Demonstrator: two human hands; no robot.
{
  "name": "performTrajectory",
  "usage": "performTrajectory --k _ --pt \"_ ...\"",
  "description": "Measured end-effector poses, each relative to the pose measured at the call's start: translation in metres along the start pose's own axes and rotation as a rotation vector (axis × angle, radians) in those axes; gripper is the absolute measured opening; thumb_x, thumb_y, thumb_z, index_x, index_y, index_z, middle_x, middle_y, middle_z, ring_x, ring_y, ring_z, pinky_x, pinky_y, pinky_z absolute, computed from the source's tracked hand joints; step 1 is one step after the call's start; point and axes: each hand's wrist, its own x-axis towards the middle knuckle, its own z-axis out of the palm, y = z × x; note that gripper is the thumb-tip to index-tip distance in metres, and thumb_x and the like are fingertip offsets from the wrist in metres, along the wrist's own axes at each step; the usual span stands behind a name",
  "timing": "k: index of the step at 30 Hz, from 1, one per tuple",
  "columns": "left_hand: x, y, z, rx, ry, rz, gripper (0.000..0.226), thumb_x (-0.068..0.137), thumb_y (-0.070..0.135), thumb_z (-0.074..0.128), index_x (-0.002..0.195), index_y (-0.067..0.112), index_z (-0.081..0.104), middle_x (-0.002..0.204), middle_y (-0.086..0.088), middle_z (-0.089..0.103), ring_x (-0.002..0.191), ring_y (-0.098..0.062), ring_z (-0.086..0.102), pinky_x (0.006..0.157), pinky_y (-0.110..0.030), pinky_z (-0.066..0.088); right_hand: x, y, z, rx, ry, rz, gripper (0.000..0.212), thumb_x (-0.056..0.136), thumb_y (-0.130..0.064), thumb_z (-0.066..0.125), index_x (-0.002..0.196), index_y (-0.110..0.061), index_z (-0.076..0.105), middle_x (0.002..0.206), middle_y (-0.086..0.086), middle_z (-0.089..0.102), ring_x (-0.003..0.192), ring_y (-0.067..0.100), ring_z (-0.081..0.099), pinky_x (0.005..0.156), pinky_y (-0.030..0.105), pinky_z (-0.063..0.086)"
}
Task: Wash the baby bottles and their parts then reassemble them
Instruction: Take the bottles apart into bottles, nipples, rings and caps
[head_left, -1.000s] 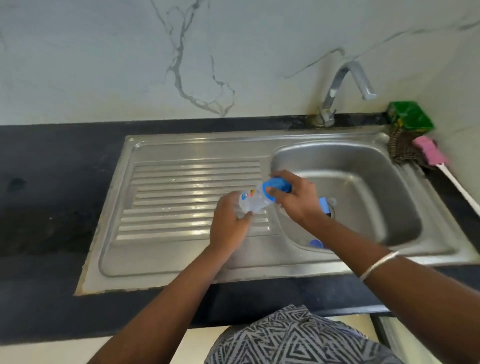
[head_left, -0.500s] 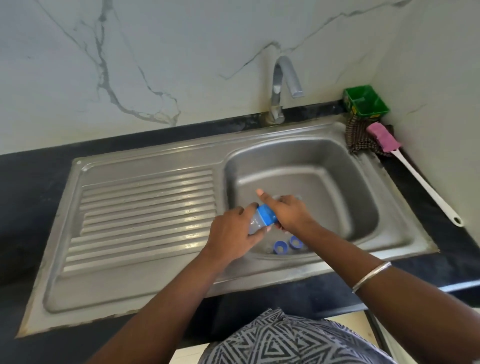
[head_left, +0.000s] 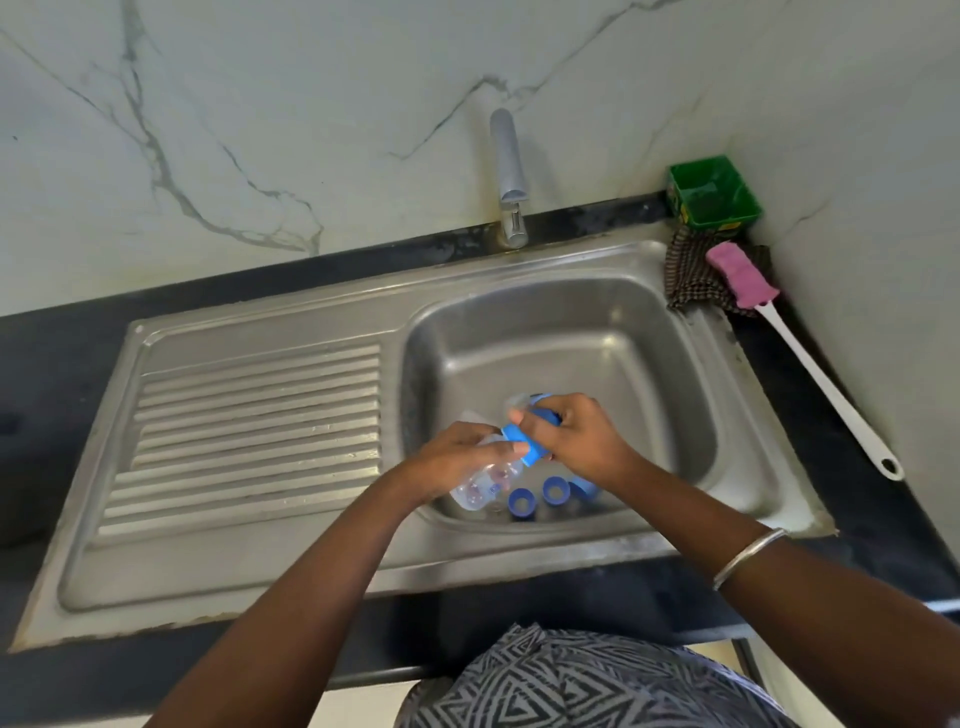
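Over the steel sink basin we had brought the bottle from above the drainboard; our left hand gripped its body, our right hand pinched the blue collar, likely unscrewing, loose rings lying below

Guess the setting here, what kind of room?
Most likely a home kitchen: a steel sink with a ribbed drainboard set in a dark counter, a tap on a marble-look wall, and a pink bottle brush by a green tub.
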Motion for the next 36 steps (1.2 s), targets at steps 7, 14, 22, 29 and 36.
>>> performTrajectory --k 7,14,22,29,36 --pt "0.003 0.016 0.019 0.026 0.181 -0.018 0.051 0.069 0.069 0.072 0.104 0.032 0.071 0.093 0.004 0.074 0.088 -0.013 0.07 0.094 -0.05 0.053 0.001 0.003 -0.015 0.061 0.005 0.158 0.042 0.091 -0.046 0.067 0.075 -0.007 0.071 0.059 -0.002 0.065 0.05 0.01 0.062 0.052 0.026 0.051" --pt "0.002 0.037 0.051 0.545 0.379 -0.033 0.045 0.069 0.07 0.069 0.087 0.03 0.059 0.078 0.012 0.065 0.073 -0.007 0.063 0.069 -0.032 0.054 0.006 -0.002 -0.011 -0.123 0.096 0.265 0.057 0.088 -0.057 0.06 0.075 -0.002 0.068 0.07 0.011 0.068 0.07 0.023 0.066 0.064 0.03 0.048" --pt "0.007 0.03 0.027 -0.262 -0.07 -0.071 0.033 0.055 0.024 0.084 0.072 0.002 0.065 0.064 -0.012 0.059 0.056 -0.022 0.057 0.064 -0.032 0.049 -0.002 0.003 -0.019 -0.01 0.039 -0.071 0.055 0.083 -0.055 0.067 0.05 -0.015 0.049 0.054 0.014 0.051 0.05 0.02 0.048 0.056 0.042 0.048" --pt "0.015 0.025 0.027 -0.093 0.017 -0.067 0.053 0.061 0.043 0.084 0.104 0.015 0.07 0.09 -0.008 0.073 0.077 -0.02 0.069 0.075 -0.038 0.058 -0.004 0.011 -0.027 0.181 -0.077 -0.021 0.029 0.09 -0.036 0.072 0.068 -0.016 0.069 0.059 -0.006 0.059 0.057 0.015 0.062 0.055 0.033 0.056" --pt "0.017 0.044 0.048 0.582 0.299 -0.051 0.053 0.069 0.076 0.066 0.092 0.029 0.061 0.08 0.012 0.066 0.073 -0.007 0.062 0.066 -0.03 0.052 0.008 -0.002 -0.023 0.019 0.036 0.357 0.05 0.09 -0.057 0.06 0.074 -0.01 0.069 0.062 0.003 0.066 0.051 0.01 0.063 0.047 0.023 0.046"
